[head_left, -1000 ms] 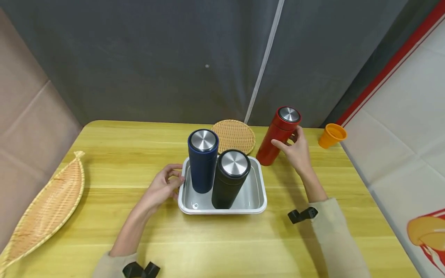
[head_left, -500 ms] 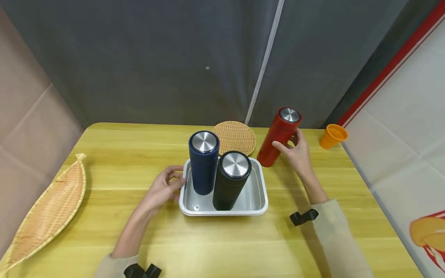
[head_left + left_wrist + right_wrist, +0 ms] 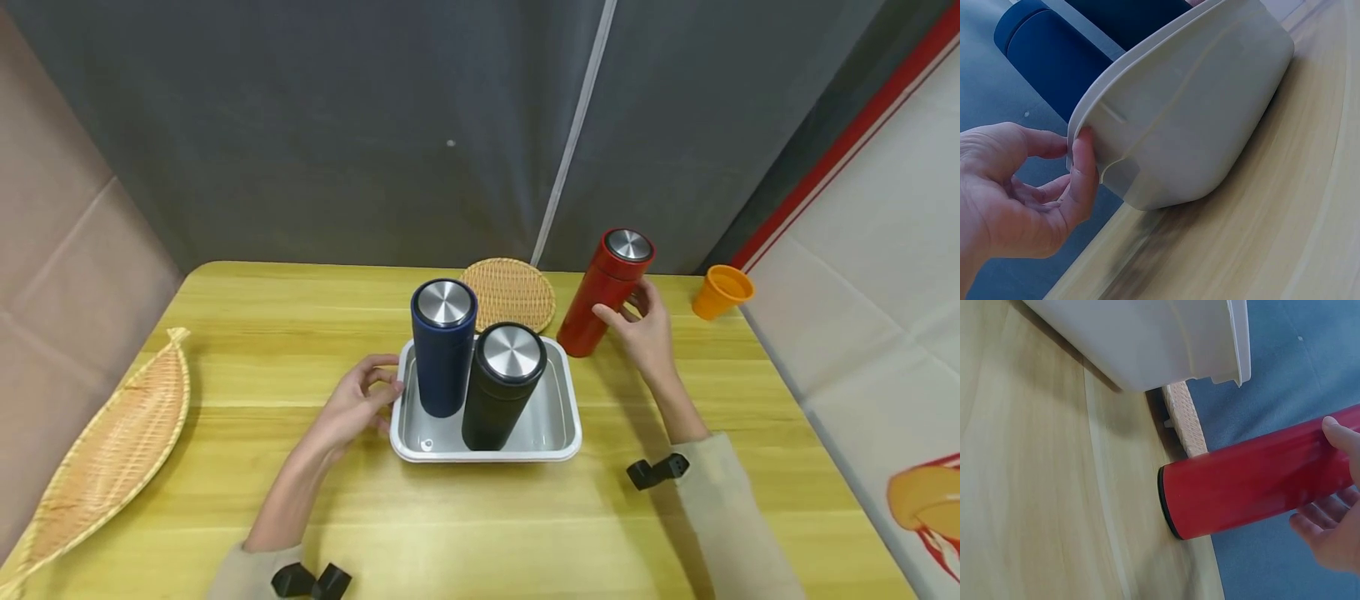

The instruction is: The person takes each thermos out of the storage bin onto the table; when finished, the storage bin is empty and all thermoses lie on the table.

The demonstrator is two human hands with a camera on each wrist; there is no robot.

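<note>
My left hand (image 3: 357, 400) is at the left side of a white basin (image 3: 558, 457), its thumb and a finger pinching the rim in the left wrist view. Inside the basin stand a navy blue thermos (image 3: 442, 367) and a black thermos (image 3: 495, 408), both with shiny steel lid tops. To the basin's right, my right hand (image 3: 645, 333) holds a red thermos (image 3: 600, 292) by its side, thumb on the near face and fingers behind. Its black-edged base (image 3: 1169, 503) is low at the table; whether it touches is hard to tell.
A round woven mat (image 3: 508, 292) lies behind the basin. An orange cup (image 3: 722, 292) is at the far right corner, close to the white wall (image 3: 847, 317). Along the left edge lies a long woven basket (image 3: 112, 450). A dark grey curtain (image 3: 337, 150) hangs behind the table.
</note>
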